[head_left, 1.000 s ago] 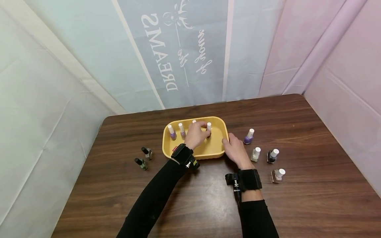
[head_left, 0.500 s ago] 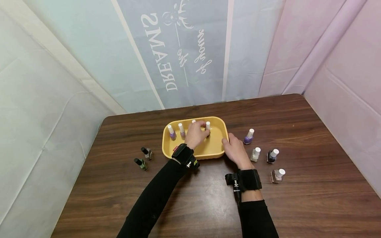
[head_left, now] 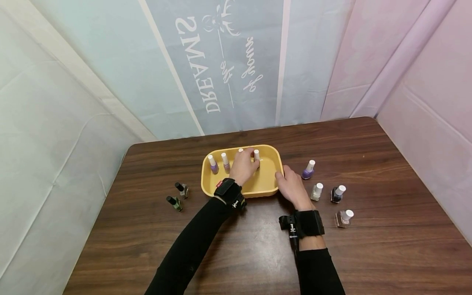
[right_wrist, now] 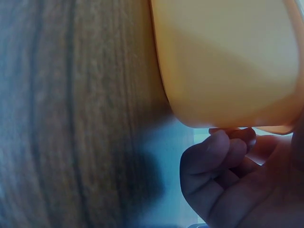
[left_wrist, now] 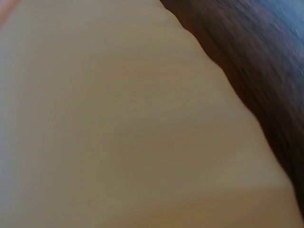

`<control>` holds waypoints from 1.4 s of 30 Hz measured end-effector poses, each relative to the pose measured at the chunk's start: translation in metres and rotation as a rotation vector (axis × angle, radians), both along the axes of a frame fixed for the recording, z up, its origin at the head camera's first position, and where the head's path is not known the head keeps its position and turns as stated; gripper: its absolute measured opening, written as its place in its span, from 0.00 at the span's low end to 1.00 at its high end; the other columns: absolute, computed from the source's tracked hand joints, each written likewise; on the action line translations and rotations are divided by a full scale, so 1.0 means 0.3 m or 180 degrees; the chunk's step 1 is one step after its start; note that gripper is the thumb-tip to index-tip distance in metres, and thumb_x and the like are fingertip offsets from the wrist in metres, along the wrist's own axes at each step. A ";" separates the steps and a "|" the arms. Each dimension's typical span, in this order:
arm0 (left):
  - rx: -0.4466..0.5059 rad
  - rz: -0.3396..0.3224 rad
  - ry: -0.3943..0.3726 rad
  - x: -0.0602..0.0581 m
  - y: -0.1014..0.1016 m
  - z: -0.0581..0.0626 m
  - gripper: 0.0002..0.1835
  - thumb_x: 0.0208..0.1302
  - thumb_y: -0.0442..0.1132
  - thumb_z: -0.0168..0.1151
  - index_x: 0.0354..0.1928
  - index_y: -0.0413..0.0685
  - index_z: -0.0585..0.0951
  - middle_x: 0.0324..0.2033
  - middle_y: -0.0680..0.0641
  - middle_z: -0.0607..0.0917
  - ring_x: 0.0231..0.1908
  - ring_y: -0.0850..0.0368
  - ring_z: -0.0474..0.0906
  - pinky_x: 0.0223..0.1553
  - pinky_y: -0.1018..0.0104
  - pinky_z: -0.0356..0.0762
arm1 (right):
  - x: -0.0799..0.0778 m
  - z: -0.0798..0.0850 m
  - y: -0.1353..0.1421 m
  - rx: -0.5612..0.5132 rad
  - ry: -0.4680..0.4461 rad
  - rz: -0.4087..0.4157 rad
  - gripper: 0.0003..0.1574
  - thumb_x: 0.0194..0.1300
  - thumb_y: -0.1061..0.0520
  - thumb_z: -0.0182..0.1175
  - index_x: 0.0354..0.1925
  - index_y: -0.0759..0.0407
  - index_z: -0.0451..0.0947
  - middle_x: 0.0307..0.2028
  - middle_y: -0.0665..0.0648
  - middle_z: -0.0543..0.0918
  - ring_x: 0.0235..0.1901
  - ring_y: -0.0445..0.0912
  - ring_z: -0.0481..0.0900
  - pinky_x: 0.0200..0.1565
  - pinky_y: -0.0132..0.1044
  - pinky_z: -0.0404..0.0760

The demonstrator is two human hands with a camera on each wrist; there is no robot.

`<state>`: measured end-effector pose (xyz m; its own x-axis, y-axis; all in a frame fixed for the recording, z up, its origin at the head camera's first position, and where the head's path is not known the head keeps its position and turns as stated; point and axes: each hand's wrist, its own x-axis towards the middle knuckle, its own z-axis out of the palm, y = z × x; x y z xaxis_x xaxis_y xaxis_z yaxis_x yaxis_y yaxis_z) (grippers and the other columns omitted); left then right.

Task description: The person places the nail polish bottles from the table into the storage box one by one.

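Inside a yellow tray (head_left: 272, 170), my left hand (head_left: 243, 167) pinches a nail polish bottle (head_left: 256, 155) with a white cap. The bottle stands upright; fingers hide part of it. Left of that hand are two purple nail polish bottles, one by the tray's left end (head_left: 214, 166) and a paler bottle (head_left: 226, 163) beside it. Another white cap (head_left: 240, 150) shows behind the hand. My right hand (head_left: 291, 186) grips the tray's right end, thumb at the rim. In the right wrist view, its curled fingers (right_wrist: 209, 156) sit against the tray's end wall.
On the table right of the tray stand a purple bottle (head_left: 308, 170), a clear-white bottle (head_left: 316, 191), a dark bottle (head_left: 337, 194) and a pale pinkish bottle (head_left: 343, 218). Two black-capped bottles, one greyish (head_left: 182, 189) and one green (head_left: 175, 203), stand at the left.
The bottle in my left hand has shifted slightly left within the tray, and the left wrist has turned a little. My right hand has stayed at the tray's end.
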<state>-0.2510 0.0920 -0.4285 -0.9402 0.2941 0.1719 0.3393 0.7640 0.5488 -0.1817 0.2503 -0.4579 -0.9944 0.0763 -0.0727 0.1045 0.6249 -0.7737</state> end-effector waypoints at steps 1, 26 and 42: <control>-0.0024 -0.0004 0.0031 -0.001 0.001 -0.001 0.06 0.62 0.37 0.55 0.39 0.45 0.79 0.40 0.45 0.85 0.35 0.54 0.78 0.37 0.64 0.73 | 0.000 0.001 -0.001 0.0004 0.0005 -0.0002 0.19 0.70 0.49 0.39 0.46 0.61 0.68 0.33 0.60 0.75 0.38 0.54 0.72 0.41 0.48 0.71; -0.0246 -0.0005 0.0302 0.006 0.011 0.001 0.04 0.63 0.35 0.54 0.37 0.41 0.76 0.25 0.47 0.77 0.22 0.58 0.69 0.24 0.69 0.64 | -0.003 -0.001 0.000 0.0021 -0.0005 -0.0004 0.19 0.70 0.49 0.39 0.44 0.61 0.68 0.34 0.61 0.74 0.38 0.54 0.72 0.41 0.49 0.71; -0.0161 0.0014 0.0456 0.015 0.006 0.007 0.05 0.62 0.36 0.55 0.37 0.41 0.75 0.27 0.47 0.77 0.24 0.57 0.71 0.25 0.68 0.67 | 0.002 0.003 0.000 -0.0014 -0.0013 -0.0003 0.22 0.70 0.49 0.39 0.51 0.62 0.69 0.38 0.62 0.76 0.41 0.54 0.72 0.45 0.50 0.71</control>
<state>-0.2467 0.0937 -0.4264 -0.9084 0.3017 0.2895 0.4080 0.7911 0.4557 -0.1812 0.2503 -0.4571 -0.9941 0.0768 -0.0771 0.1082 0.6214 -0.7760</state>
